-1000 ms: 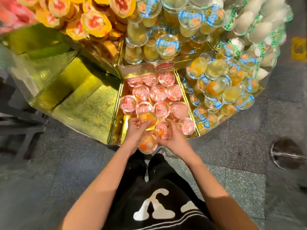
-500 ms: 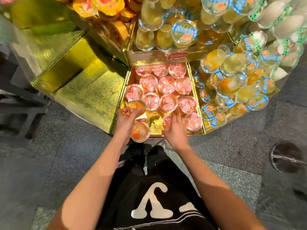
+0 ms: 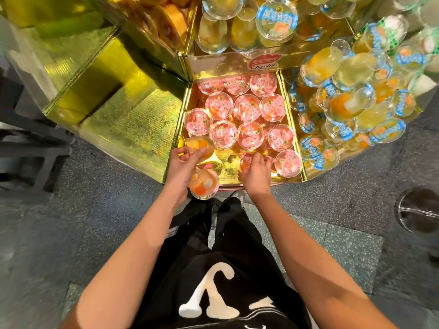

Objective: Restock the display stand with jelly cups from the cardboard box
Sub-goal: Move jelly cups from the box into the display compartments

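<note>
A gold display stand compartment (image 3: 187,129) holds several pink-lidded jelly cups (image 3: 247,108) in rows. My left hand (image 3: 181,166) holds two clear jelly cups at the compartment's front left: one (image 3: 200,144) up at my fingertips, the other (image 3: 204,185) under my palm, over the front edge. My right hand (image 3: 256,172) reaches into the front row, its fingers on a pink-lidded cup (image 3: 245,160) next to another cup (image 3: 288,162). The cardboard box is not in view.
To the right, a compartment is heaped with blue-lidded yellow jelly cups (image 3: 349,108). More cups fill the tier above (image 3: 244,24). Gold compartments at left (image 3: 133,119) show bare floors. A round metal base (image 3: 419,210) stands on the speckled floor at right.
The view has moved closer to the stand. My left hand has carried its two cups a little left and forward. My right hand stays on the front-row pink cup.
</note>
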The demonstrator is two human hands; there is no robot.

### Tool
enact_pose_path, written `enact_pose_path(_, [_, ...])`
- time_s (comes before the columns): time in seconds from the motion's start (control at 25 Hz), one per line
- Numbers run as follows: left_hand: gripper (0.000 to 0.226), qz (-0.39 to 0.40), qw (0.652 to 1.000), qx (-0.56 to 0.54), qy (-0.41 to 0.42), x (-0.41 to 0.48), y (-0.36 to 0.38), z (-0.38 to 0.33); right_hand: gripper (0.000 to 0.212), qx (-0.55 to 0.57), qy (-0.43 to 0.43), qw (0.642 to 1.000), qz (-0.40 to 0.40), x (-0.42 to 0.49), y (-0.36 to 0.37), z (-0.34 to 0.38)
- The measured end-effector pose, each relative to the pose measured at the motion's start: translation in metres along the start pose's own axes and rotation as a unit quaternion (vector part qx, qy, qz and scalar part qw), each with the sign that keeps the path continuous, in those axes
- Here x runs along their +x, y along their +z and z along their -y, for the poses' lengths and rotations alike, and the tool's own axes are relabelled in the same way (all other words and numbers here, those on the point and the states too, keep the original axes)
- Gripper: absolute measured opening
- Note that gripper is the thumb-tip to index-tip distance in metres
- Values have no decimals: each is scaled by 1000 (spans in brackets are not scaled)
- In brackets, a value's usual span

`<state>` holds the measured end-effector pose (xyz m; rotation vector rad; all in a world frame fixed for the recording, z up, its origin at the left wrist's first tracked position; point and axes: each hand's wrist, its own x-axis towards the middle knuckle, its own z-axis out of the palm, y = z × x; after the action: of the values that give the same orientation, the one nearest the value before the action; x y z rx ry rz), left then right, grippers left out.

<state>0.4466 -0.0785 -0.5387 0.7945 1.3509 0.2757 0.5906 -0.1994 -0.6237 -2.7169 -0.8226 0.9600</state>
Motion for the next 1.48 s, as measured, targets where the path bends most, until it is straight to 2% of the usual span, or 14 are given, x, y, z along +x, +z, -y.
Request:
enact_pose_path(0.28, [49, 18, 999, 31, -7, -1, -6, -1, 45, -62, 30, 997, -23, 4, 2, 2])
enact_pose_path(0.44, [44, 24, 999, 39, 4, -2, -5, -4, 50, -61, 27, 998, 5, 4, -1, 2])
enact_pose_path(0.56, [46, 32, 998, 53, 15, -1, -4, -7, 65, 2, 9, 999, 50, -9, -17, 9])
enact_pose_path(0.64, [55, 56, 995, 83, 25, -2, -3, -11, 52, 85, -28, 996, 10, -28, -39, 16])
enact_pose_path(0.72, [61, 104, 981, 153, 53, -6, 0, -20, 44, 174, -93, 979, -60, -49, -68, 19])
enact_pose_path(0.76, [63, 134, 967, 204, 78, -8, 3, -27, 48, 213, -138, 965, -67, -58, -84, 21])
enact_pose_path(0.84, [67, 196, 926, 302, 116, -11, 7, -38, 59, 247, -217, 945, -2, -68, -108, 25])
enact_pose_path(0.96, [76, 303, 883, 344, 105, -16, 15, -49, 66, 244, -249, 932, 103, -71, -118, 24])
enact_pose_path(1.08, [88, 339, 880, 323, 76, -16, 20, -55, 56, 265, -246, 928, 89, -75, -116, 15])
enact_pose_path(1.16, [82, 358, 888, 281, 64, -17, 26, -58, 48, 274, -229, 933, 48, -80, -111, 10])
enact_pose_path(1.28, [70, 378, 883, 270, 70, -15, 38, -57, 47, 264, -194, 945, -20, -87, -104, 10])
enact_pose_path(1.4, [59, 390, 879, 267, 67, -13, 45, -55, 59, 253, -174, 951, -43, -91, -102, 12])
enact_pose_path(1.48, [46, 361, 888, 272, 83, -13, 50, -53, 73, 221, -157, 962, -46, -89, -97, 10])
